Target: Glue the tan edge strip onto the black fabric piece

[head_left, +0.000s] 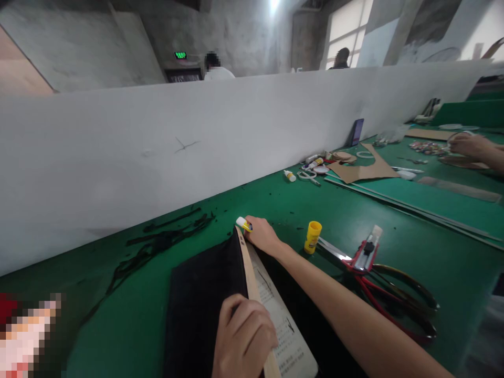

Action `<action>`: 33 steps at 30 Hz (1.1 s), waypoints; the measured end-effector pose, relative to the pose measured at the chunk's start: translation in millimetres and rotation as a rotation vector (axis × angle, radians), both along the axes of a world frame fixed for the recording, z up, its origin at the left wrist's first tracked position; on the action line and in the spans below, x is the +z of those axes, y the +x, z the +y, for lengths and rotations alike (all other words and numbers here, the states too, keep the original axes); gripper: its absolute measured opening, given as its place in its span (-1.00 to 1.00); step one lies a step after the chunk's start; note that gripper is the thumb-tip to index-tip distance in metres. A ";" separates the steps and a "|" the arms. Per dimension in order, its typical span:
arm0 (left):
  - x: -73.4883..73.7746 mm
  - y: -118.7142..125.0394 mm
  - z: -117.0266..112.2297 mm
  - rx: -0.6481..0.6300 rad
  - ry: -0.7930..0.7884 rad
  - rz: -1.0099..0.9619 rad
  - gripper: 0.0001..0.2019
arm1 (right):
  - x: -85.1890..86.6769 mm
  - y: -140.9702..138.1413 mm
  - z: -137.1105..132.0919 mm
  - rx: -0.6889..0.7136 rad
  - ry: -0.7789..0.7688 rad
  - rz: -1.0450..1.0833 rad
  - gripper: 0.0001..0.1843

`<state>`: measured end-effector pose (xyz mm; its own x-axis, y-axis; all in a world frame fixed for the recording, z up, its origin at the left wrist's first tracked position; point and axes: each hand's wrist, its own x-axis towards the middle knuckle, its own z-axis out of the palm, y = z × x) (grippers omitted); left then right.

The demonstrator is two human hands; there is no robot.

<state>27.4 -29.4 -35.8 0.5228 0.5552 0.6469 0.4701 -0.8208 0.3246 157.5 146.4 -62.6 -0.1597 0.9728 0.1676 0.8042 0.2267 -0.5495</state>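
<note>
Head view: a long white partition (157, 147) runs along the far side of the green mat (394, 231), closing my place off from the room behind.

On the mat in front of me lies the black sheet (205, 299). A ruler (249, 273) lies across it, running away from me, with a printed card (283, 325) against its right side.

To my right are red-handled scissors (394, 299), with a red knife (366, 252) lying across them, set aside but within reach. Black scraps (165, 241) are strewn by the partition.

My left hand (244, 336) is on the near end of the ruler. Its fingers are bent and pressed down on the wood, bearing on it rather than wrapping it. I judge this stops the edge from sliding.

My right hand (262, 236) is at the ruler's far end with its fingers closed round a small white-and-yellow cutter (244, 224). The cutter sits at the top corner of the sheet, tight against the ruler, so the edge can guide it. I cannot see its blade.

A yellow bottle (313, 236) stands upright just right of that hand. Further along, a co-worker's hand (468, 144) rests near cardboard (366, 168).
</note>
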 end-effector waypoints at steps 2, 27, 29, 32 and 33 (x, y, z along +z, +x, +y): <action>0.4 0.8 -0.4 0.004 0.001 0.002 -0.64 | -1.3 -1.6 -0.4 -0.015 0.006 0.007 -0.82; 11.5 -1.3 -5.0 0.042 0.052 -0.084 -0.61 | 7.8 0.4 -0.2 -0.116 0.041 0.638 -0.74; 11.6 -1.6 -4.0 0.057 0.053 -0.085 -0.64 | 5.6 0.5 0.7 -0.071 0.071 0.662 -0.69; 11.9 -2.5 -2.9 0.034 0.067 -0.072 -0.65 | 1.3 -0.3 1.7 -0.041 0.083 0.672 -0.67; 12.0 -2.9 -2.6 0.017 0.072 -0.062 -0.65 | -0.1 -0.8 1.4 -0.037 0.085 0.668 -0.66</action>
<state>24.5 -32.0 -23.9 0.4714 0.5148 0.7160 0.4654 -0.8349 0.2938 156.7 147.8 -62.8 0.0378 0.9547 0.2951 0.3058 0.2701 -0.9130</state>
